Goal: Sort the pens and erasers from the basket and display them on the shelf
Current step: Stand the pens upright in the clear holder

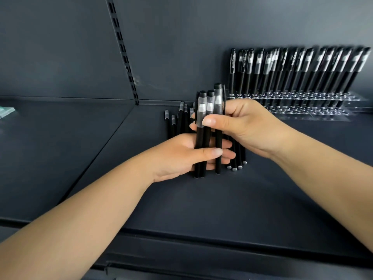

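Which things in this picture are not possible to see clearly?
- Head view, bundle of pens: exact count hidden by the left hand and right hand.
- Loose pens on the shelf: partly hidden behind both hands.
- Displayed pens: lettering blurred.
- Green item: cut off by the left edge.

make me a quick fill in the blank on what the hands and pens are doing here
1. Both hands, left hand and right hand, hold a bundle of ____ pens.
2. The bundle is held ____, caps up.
3. The clear rack of standing pens is to the ____ of the hands.
4. The loose pens lie on the ____.

Missing words: black; upright; right; shelf
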Motion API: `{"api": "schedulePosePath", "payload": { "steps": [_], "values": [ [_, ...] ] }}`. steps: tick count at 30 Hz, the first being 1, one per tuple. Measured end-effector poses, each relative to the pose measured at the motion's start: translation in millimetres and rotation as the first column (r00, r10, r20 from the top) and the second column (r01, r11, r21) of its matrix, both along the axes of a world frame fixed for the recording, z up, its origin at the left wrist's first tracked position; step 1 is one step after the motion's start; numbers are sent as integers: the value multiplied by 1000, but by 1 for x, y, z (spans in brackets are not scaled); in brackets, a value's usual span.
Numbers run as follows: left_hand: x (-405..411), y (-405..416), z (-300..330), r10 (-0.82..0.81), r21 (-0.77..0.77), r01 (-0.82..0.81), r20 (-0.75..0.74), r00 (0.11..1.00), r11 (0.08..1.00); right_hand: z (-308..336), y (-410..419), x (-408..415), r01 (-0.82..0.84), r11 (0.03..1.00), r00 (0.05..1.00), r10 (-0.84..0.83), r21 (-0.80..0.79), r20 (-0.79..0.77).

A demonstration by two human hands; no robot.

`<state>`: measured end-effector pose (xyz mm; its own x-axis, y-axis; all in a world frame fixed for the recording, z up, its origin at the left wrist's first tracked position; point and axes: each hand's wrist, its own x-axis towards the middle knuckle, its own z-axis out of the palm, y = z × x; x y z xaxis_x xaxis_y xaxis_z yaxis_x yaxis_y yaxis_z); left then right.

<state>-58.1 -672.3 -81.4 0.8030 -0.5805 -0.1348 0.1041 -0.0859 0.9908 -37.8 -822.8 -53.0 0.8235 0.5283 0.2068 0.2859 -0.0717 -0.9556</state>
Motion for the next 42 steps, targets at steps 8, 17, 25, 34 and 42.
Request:
{"api": "schedulePosePath", "payload": {
  "steps": [8,17,25,34,42],
  "values": [
    [4,-28,11,93,-104,-94,-11,996,990,5,-34,9,63,997,998,-63,46,-19],
    [43,-79,19,308,-255,-309,-45,950,916,33,-104,35,336,927,942,-328,165,-71],
    [82,-116,21,560,-304,-603,-224,798,738,55,-138,94,612,728,751,-658,309,63],
    [100,-139,-6,672,-305,-640,3,740,705,23,-138,134,662,745,702,-656,85,279],
    [107,-132,-20,688,-311,-636,84,721,706,5,-137,143,632,757,753,-551,-164,360]
  ]
}}
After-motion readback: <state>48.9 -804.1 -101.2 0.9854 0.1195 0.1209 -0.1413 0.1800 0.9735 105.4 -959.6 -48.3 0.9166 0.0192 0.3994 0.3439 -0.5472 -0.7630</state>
